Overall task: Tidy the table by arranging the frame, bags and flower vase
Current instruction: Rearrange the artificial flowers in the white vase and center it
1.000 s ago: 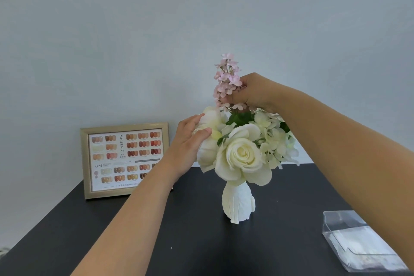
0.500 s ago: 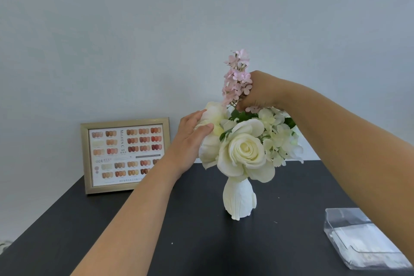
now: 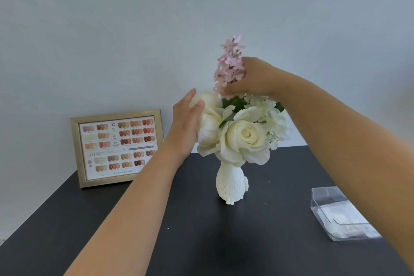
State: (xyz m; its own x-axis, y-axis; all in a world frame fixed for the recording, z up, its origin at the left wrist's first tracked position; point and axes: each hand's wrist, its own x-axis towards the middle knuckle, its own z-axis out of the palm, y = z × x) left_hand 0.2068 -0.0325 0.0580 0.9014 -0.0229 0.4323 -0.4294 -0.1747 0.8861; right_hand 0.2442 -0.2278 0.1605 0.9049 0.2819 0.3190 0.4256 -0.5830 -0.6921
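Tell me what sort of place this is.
Probably a nail salon's reception or display corner: a framed nail-colour swatch chart leans against the wall, beside a white vase of artificial-looking flowers on a black table.

One frame point(image 3: 116, 148), one vase point(image 3: 231, 184), one box point(image 3: 342, 213).

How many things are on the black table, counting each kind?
Picture frame: 1
White vase of flowers: 1
Clear plastic box: 1
Total: 3
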